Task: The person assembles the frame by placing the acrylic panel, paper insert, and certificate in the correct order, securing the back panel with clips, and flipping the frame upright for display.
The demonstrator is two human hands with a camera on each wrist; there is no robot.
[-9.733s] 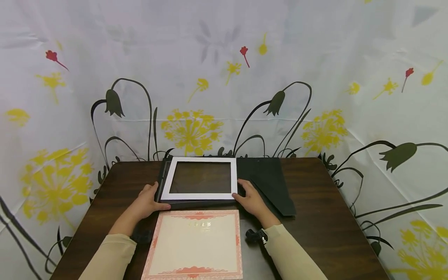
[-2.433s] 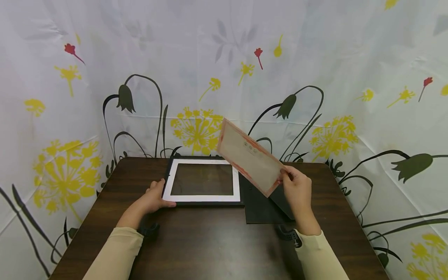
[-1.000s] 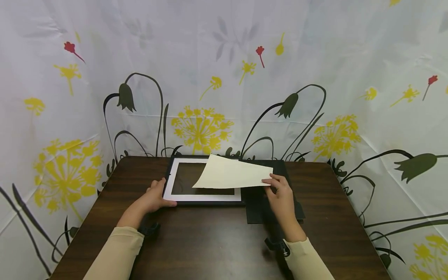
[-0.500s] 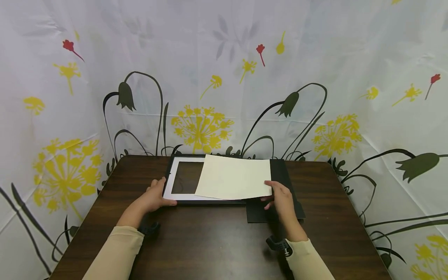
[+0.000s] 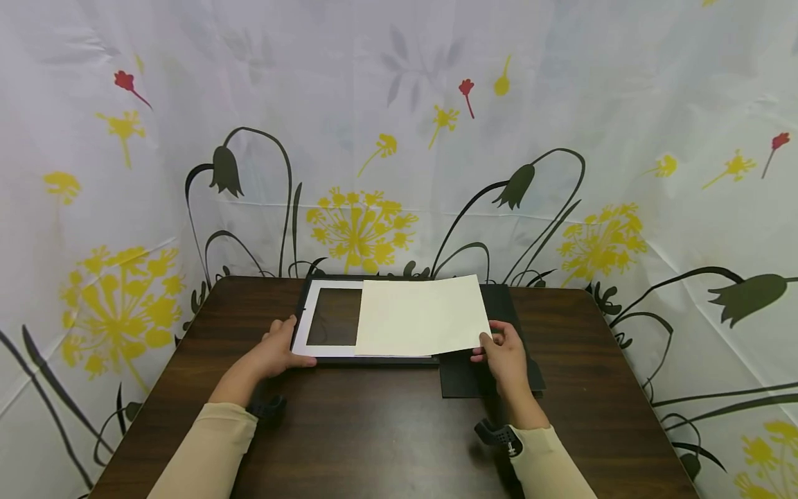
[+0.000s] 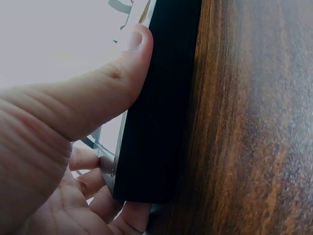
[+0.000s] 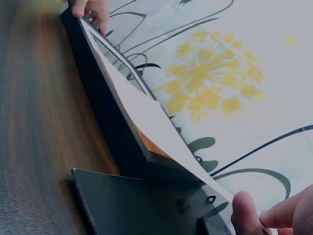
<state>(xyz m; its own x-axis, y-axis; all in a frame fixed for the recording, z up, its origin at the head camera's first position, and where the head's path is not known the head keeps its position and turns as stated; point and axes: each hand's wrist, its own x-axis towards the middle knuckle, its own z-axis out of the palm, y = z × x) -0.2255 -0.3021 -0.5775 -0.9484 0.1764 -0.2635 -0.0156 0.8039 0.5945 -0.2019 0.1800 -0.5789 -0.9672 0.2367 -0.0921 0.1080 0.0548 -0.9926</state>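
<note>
A black picture frame [image 5: 374,362] lies at the table's far edge, with a white mat [image 5: 301,339] inside it. My left hand [image 5: 269,353] grips its near left corner; in the left wrist view the thumb [image 6: 112,83] lies over the frame's edge and the fingers bend round the corner. Between thumb and fingers, my right hand [image 5: 506,353] pinches the near right corner of a certificate sheet [image 5: 420,317]. Its plain cream side faces up, covering the right part of the mat opening and reaching past the frame's right side. The right wrist view shows the sheet [image 7: 151,117] slanting up out of the frame.
A black backing board [image 5: 458,384] with a folded stand flap lies right of the frame, partly under the sheet and right hand. The dark wooden table [image 5: 374,430] extends toward me. Behind it hangs a flower-printed cloth [image 5: 399,138].
The certificate sheet lay on the table in front, then was lifted by my right hand and turned plain side up. It has come down over the frame's right part. My left hand stays put.
</note>
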